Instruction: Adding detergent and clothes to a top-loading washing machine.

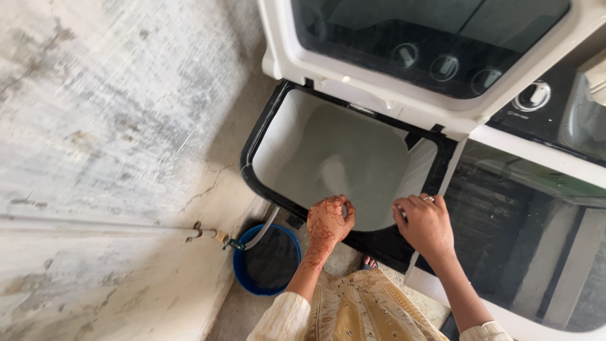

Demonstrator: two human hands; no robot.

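The left hand [329, 221], patterned with henna, rests on the near black rim of the open wash tub [341, 161] of a twin-tub washing machine [442, 126]. Its fingers are curled together over the rim's edge, the tips dipping just inside the tub; whether they pinch anything small I cannot tell. The right hand [426, 224], a ring on one finger, lies on the same rim a little further along, near the tub's corner, fingers bent and closed loosely against the black edge. The tub sits directly beyond both hands, its pale interior filled with murky water. The raised lid [435, 50] with dark glass stands up behind the tub. Below the left hand, on the floor, a blue bucket [249, 278] stands by the cracked wall [113, 126], with a tap [221, 239] and hose [262, 230] reaching over it.
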